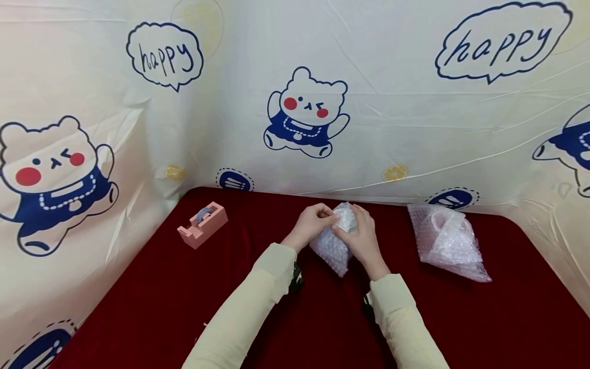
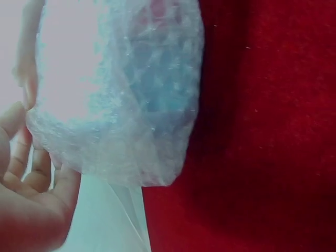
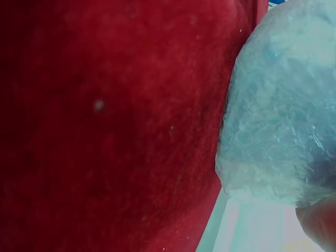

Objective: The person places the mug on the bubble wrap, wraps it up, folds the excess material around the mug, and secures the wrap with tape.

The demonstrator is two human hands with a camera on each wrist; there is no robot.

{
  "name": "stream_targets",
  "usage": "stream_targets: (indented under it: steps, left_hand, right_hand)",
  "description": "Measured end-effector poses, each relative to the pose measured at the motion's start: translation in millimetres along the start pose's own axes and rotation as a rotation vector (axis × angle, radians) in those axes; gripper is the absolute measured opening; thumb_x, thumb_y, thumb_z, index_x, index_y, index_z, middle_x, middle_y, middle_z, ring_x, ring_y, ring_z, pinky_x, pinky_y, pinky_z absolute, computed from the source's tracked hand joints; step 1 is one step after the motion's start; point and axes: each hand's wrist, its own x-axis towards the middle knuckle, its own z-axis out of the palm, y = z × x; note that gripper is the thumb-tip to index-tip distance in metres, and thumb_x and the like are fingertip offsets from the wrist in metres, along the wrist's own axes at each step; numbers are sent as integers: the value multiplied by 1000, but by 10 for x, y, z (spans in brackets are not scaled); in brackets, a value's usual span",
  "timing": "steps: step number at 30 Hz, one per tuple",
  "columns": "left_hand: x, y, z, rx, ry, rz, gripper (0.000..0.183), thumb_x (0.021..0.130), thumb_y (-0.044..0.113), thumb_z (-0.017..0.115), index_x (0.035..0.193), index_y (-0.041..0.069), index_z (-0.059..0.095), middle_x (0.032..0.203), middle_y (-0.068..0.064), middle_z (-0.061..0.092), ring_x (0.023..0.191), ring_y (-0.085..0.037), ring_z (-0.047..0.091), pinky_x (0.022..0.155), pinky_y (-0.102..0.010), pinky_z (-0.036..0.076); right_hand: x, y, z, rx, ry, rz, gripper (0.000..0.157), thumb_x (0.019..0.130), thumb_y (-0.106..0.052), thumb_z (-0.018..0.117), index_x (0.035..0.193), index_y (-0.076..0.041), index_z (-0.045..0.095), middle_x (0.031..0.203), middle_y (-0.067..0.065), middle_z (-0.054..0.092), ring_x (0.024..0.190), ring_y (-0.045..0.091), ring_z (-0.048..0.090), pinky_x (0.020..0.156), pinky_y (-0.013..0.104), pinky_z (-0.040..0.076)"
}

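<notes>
A bubble-wrapped package lies between both hands near the far middle of the table. My left hand pinches the wrap at its upper left edge, thumb and index finger together. From the other side my right hand grips the package, thumb over the front and fingers around the far right edge. Up close in the left wrist view, the bubble wrap covers something bluish that I cannot make out. The right wrist view shows the package's rounded wrapped side and a fingertip under it.
To the left stands a pink tape dispenser with a bluish roll. A second bubble-wrapped bundle, with a pale round thing inside, lies at the right. Dark red cloth covers the table; a printed white curtain hangs behind.
</notes>
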Motion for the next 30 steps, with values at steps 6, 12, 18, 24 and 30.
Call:
stream_targets:
  steps: [6, 12, 18, 24, 30]
  left_hand:
    - [-46, -55, -165, 51, -9, 12, 26, 91, 33, 64, 102, 9, 66, 109, -8, 64, 98, -19, 58, 77, -26, 49]
    - [-174, -157, -583, 312, 16, -18, 27, 91, 31, 63, 103, 7, 65, 107, -11, 67, 97, -23, 61, 83, -35, 51]
    - [-354, -347, -1220, 493, 41, -86, 28, 96, 24, 56, 108, 0, 62, 110, -19, 65, 97, -28, 61, 86, -41, 51]
    - [-564, -586, -1828, 612, 259, -205, 32, 97, 26, 49, 114, 2, 62, 114, -21, 64, 95, -32, 60, 79, -45, 49]
    - [-740, -879, -2186, 749, 499, -287, 28, 97, 21, 47, 96, 1, 66, 91, -18, 69, 81, -36, 63, 61, -44, 48]
  right_hand:
    - [13, -25, 56, 35, 27, 28, 77, 81, -30, 73, 145, -7, 37, 151, 13, 33, 142, 35, 21, 112, 58, 26]
    - [-2, -63, 74, 71, 7, 73, 78, 81, -28, 73, 146, -6, 34, 152, 13, 32, 143, 35, 19, 114, 56, 25]
    - [-12, -62, 48, 134, 15, 114, 78, 81, -22, 75, 145, -5, 34, 151, 14, 31, 141, 35, 21, 114, 55, 24]
    - [11, -50, 24, 156, 3, 128, 78, 81, -21, 74, 146, -6, 33, 152, 13, 30, 141, 34, 19, 115, 54, 23]
    - [31, -53, 11, 156, -6, 125, 78, 81, -21, 74, 146, -6, 33, 152, 14, 29, 141, 34, 19, 114, 55, 22]
